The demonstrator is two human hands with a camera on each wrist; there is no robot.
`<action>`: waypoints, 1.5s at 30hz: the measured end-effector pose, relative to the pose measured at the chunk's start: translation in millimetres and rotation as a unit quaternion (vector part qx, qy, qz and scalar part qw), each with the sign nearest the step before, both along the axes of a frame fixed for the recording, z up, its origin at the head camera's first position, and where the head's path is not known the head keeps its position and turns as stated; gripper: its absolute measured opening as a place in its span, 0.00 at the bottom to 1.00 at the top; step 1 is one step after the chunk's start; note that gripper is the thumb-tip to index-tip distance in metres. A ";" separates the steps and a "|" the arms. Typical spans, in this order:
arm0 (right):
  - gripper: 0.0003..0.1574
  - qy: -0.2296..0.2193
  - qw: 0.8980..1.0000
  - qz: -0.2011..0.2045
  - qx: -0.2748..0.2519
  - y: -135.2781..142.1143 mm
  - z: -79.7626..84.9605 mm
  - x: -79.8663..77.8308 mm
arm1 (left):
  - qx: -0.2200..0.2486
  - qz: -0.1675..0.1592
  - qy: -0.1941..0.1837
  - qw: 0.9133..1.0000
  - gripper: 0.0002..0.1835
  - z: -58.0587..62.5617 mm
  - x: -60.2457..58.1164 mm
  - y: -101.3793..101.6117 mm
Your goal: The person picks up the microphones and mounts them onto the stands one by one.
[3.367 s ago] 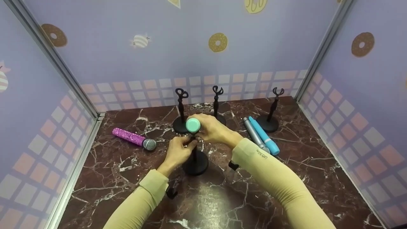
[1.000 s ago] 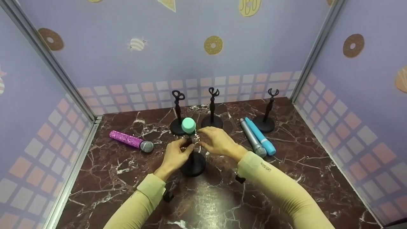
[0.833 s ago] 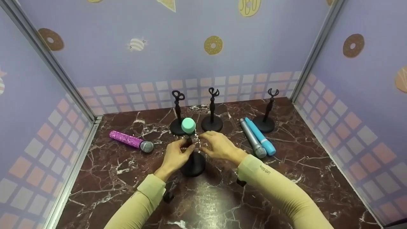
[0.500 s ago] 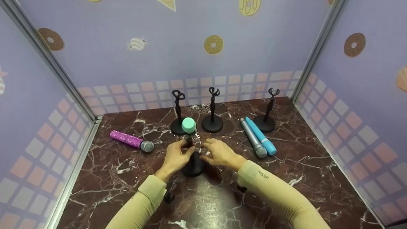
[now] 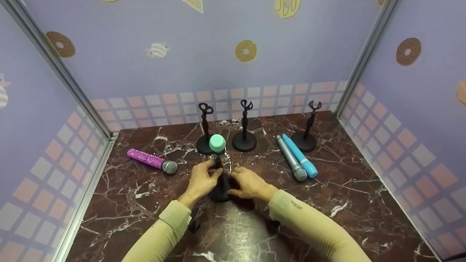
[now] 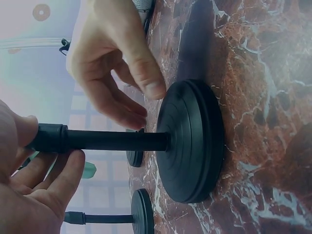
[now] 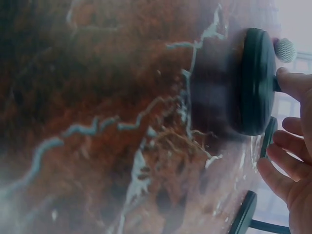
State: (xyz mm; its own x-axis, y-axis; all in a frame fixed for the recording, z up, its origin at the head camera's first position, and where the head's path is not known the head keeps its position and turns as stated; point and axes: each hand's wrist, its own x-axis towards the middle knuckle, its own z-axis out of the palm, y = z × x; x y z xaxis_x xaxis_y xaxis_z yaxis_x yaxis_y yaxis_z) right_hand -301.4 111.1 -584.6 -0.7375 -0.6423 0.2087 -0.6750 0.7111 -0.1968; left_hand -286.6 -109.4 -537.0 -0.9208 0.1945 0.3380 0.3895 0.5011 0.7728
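Note:
A black microphone stand stands upright in front, carrying a microphone with a mint-green end at its top. My left hand grips the upper part of the stand's pole, thumb and fingers around the collar, as the left wrist view shows. Low beside the round base is my right hand, its fingers loosely bent and spread, with nothing held. In the left wrist view, the right thumb is close to the base's edge; whether it touches, I cannot tell. The microphone's clip is mostly hidden.
Several empty black stands line the back. A glittery purple microphone lies at left. Silver and blue microphones lie side by side at right, near the far-right stand. Patterned walls enclose the marble-look table.
My right hand has left the mint-green microphone's top and moved down beside the stand's base. My left hand keeps its grip on the pole.

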 end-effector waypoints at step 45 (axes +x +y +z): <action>0.35 0.020 1.000 0.015 -0.004 -7.4 -11.7 3.9 | -0.021 -0.009 0.066 0.998 0.11 -8.9 -12.3 -0.7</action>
State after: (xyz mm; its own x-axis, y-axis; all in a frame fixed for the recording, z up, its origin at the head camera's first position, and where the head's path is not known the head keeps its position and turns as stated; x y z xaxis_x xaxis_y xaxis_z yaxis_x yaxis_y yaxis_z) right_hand -297.5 103.6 -596.2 -0.7091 -0.6619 0.2429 -0.7032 0.6890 -0.1754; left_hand -298.8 -110.1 -545.9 -0.8653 0.2272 0.4469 0.4954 0.5239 0.6929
